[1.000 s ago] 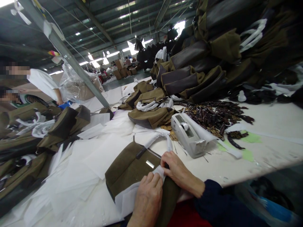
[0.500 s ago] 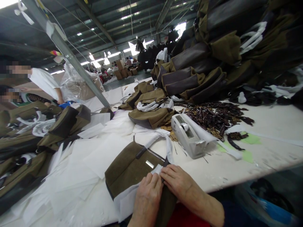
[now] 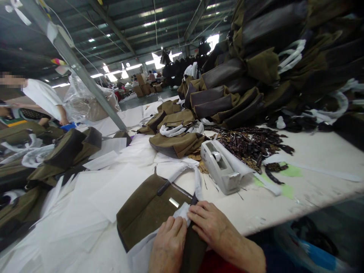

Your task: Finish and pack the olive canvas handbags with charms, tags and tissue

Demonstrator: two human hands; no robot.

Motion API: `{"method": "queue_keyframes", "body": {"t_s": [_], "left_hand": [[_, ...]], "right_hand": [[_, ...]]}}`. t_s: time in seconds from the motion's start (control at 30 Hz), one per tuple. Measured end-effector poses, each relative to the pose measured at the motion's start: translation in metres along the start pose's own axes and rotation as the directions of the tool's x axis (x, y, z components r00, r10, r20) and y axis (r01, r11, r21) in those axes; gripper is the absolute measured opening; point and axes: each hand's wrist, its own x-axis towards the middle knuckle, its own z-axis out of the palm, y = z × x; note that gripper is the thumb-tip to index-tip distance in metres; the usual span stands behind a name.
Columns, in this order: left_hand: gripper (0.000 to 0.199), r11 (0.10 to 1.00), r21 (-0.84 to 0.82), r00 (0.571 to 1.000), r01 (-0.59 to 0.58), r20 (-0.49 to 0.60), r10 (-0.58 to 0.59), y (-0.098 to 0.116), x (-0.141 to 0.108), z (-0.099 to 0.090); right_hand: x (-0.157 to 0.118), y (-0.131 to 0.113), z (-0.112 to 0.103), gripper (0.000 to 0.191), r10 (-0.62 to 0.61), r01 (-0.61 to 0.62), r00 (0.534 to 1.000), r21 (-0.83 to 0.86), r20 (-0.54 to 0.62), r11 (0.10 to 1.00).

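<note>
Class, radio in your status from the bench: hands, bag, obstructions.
Left hand, right hand on white sheet at olive fabric bag edge. White tape dispenser beyond, apart from hands.

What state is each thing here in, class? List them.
Left hand, pressing the paper.
Right hand, resting on the bag.
Olive suede bag, lying flat, part-covered.
White paper, folded over the bag's end.
Bag handle, wrapped in white.
Tape dispenser, upright, roll loaded.
Other bags, stacked in a pile.

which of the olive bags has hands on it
The olive fabric bag at the table's near edge: the left hand and right hand both rest on it, beside its white paper sheet. The other bags lie with no hand on them.
</note>
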Motion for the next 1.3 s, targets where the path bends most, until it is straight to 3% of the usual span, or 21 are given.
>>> {"method": "queue_keyframes", "body": {"t_s": [0.07,0.13,0.2,0.27,0.33,0.43,0.57,0.63,0.8,0.9,1.0,1.07,1.17,1.3], "left_hand": [[0.025,1.000,0.008,1.000,-0.021,-0.011,0.021,-0.003,-0.001,0.000],[0.028,0.999,0.023,0.998,-0.035,-0.045,0.036,-0.006,-0.004,0.002],[0.030,0.998,0.037,0.995,-0.054,-0.077,0.056,-0.010,-0.006,0.006],[0.031,0.995,0.052,0.993,-0.082,-0.086,0.086,-0.013,-0.008,0.011],[0.031,0.991,0.072,0.990,-0.109,-0.085,0.115,-0.015,-0.009,0.015],[0.032,0.993,0.087,0.990,-0.080,-0.105,0.089,-0.015,-0.010,0.019],[0.034,0.997,0.056,0.991,-0.050,-0.123,0.056,-0.012,-0.010,0.020],[0.034,0.998,0.044,0.990,-0.040,-0.130,0.046,-0.011,-0.010,0.019],[0.037,0.998,0.063,0.990,-0.030,-0.135,0.039,-0.010,-0.009,0.016],[0.038,0.997,0.072,0.988,-0.034,-0.146,0.044,-0.009,-0.008,0.013],[0.038,0.999,0.047,0.988,-0.026,-0.148,0.032,-0.008,-0.007,0.009],[0.038,0.999,0.034,0.989,-0.020,-0.148,0.024,-0.007,-0.007,0.008],[0.038,0.999,0.029,0.990,-0.021,-0.139,0.025,-0.007,-0.008,0.010],[0.037,0.999,0.043,0.991,-0.030,-0.132,0.035,-0.010,-0.011,0.017]], "right_hand": [[-0.003,0.007,-0.027,0.026,0.054,-0.047,0.996,0.100,-0.066,0.994],[-0.008,0.024,-0.060,0.021,0.201,-0.166,0.955,0.168,-0.218,0.972],[-0.014,0.048,-0.088,0.018,0.413,-0.357,0.827,0.212,-0.382,0.910],[-0.019,0.074,-0.106,0.022,0.560,-0.506,0.710,0.244,-0.428,0.828],[-0.021,0.094,-0.114,0.029,0.634,-0.576,0.694,0.264,-0.342,0.773],[-0.016,0.110,-0.114,0.036,0.651,-0.603,0.731,0.255,-0.204,0.756],[-0.003,0.113,-0.114,0.035,0.657,-0.623,0.741,0.222,-0.141,0.750],[0.003,0.111,-0.115,0.032,0.679,-0.643,0.726,0.244,-0.108,0.726],[0.014,0.101,-0.117,0.031,0.768,-0.696,0.635,0.374,-0.077,0.613],[0.016,0.091,-0.116,0.030,0.773,-0.673,0.627,0.430,-0.097,0.601],[0.010,0.079,-0.117,0.028,0.751,-0.619,0.630,0.458,-0.195,0.638],[0.000,0.070,-0.119,0.028,0.761,-0.598,0.609,0.501,-0.223,0.626],[-0.020,0.061,-0.117,0.033,0.832,-0.579,0.536,0.654,-0.145,0.487],[-0.039,0.060,-0.098,0.042,0.911,-0.532,0.409,0.823,0.046,0.197]]}}
